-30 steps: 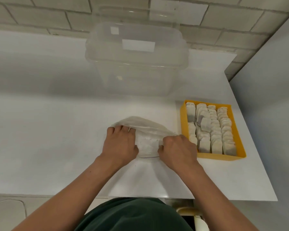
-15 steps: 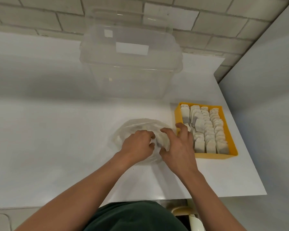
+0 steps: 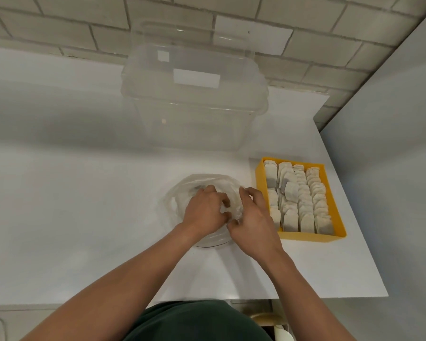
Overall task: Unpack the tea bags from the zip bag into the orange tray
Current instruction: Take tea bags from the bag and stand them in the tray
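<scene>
A clear zip bag (image 3: pixel 182 193) lies crumpled on the white table in front of me. My left hand (image 3: pixel 205 211) sits on top of it with fingers curled into the plastic. My right hand (image 3: pixel 252 216) grips the bag's right side, thumb and fingers pinching the film. Whether tea bags are inside the bag is hidden by my hands. To the right stands the orange tray (image 3: pixel 261 179), filled with several rows of upright pale tea bags (image 3: pixel 303 205).
A large clear plastic bin (image 3: pixel 194 102) with a lid stands behind the bag, near the tiled wall. The table's right edge (image 3: pixel 354 217) runs just past the tray, and its front edge is close to my body.
Both hands have moved from the bag's near edge onto its top and bunched the plastic together. The bag has gone from flat to crumpled, and my view has shifted slightly.
</scene>
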A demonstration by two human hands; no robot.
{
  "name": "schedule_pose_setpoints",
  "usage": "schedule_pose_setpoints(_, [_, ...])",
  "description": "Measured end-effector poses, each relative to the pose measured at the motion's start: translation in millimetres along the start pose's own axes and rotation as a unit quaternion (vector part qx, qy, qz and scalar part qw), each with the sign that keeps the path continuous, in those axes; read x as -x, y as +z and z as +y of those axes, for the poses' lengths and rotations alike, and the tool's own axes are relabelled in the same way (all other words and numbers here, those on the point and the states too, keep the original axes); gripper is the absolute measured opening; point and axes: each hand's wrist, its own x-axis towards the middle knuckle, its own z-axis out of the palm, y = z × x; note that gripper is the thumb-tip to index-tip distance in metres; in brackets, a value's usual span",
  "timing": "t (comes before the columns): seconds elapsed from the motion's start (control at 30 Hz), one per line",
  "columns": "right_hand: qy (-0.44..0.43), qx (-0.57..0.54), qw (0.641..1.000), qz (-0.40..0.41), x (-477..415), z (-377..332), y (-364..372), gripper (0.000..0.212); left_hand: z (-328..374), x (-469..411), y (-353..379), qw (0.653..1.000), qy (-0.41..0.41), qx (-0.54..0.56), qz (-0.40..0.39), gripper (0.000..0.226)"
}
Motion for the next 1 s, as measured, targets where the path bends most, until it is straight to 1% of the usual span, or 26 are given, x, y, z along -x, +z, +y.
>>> schedule_pose_setpoints(0.03, [-0.004,0.005,1.000,0.001,0.4,0.3,0.5,0.078,0.6,-0.6,0.1,1.000,0.000,0.004,0.000,0.034])
schedule_pose_setpoints(0.13, [-0.013,-0.004,1.000,-0.002,0.3,2.2,1.4,0.077,1.2,-3.8,2.1,1.000,-0.005,0.013,-0.004,0.043])
schedule_pose_setpoints(0.17, [-0.011,-0.008,1.000,-0.004,0.4,3.0,1.1,0.077,1.4,-4.6,3.2,1.000,-0.007,0.016,-0.003,0.042])
schedule_pose_setpoints(0.3, [0.002,0.005,1.000,0.006,2.8,6.0,0.4,0.078,2.7,-3.7,2.3,0.999,-0.013,0.048,0.020,0.015])
schedule_pose_setpoints(0.4, [-0.003,0.026,0.999,0.029,4.7,5.8,0.8,0.074,5.6,8.0,-11.3,0.997,-0.004,0.072,0.026,0.003])
schedule_pose_setpoints(0.53, [-0.018,0.047,0.997,0.050,4.7,7.6,0.9,0.072,2.2,33.3,-34.5,0.996,0.012,0.046,0.073,0.007])
schedule_pose_setpoints(0.6, [-0.023,0.067,0.996,0.052,5.2,7.8,1.0,0.072,-4.6,43.7,-46.3,0.993,0.020,0.023,0.113,0.005])
schedule_pose_setpoints(0.67, [-0.026,0.105,0.992,0.059,7.1,7.1,0.4,0.070,-13.3,51.2,-55.5,0.988,0.021,0.002,0.152,0.012])
schedule_pose_setpoints(0.7, [-0.034,0.136,0.987,0.077,8.0,6.2,0.0,0.070,-18.1,53.7,-58.7,0.986,0.018,-0.002,0.166,0.018])
schedule_pose_setpoints(0.77, [-0.061,0.194,0.969,0.142,9.1,1.2,0.4,0.067,-28.5,57.5,-62.2,0.981,0.016,0.005,0.192,0.026])
schedule_pose_setpoints(0.83, [-0.109,0.199,0.952,0.207,5.2,-6.5,3.2,0.055,-36.4,60.6,-62.9,0.976,0.026,0.006,0.217,0.025])
schedule_pose_setpoints(0.87, [-0.142,0.181,0.950,0.211,1.0,-11.3,4.5,0.048,-40.0,61.1,-62.1,0.973,0.036,0.000,0.227,0.024])
schedule_pose_setpoints(0.9, [-0.173,0.154,0.955,0.183,-4.5,-17.4,5.7,0.041,-42.5,61.5,-62.0,0.970,0.044,-0.010,0.237,0.024])
schedule_pose_setpoints(0.93, [-0.193,0.126,0.964,0.133,-11.7,-22.8,8.2,0.035,-44.7,61.6,-62.3,0.968,0.049,-0.020,0.245,0.025])
schedule_pose_setpoints(1.0, [-0.189,0.090,0.978,0.019,-29.4,-31.1,14.8,0.032,-49.9,59.8,-63.6,0.965,0.063,-0.036,0.252,0.026])
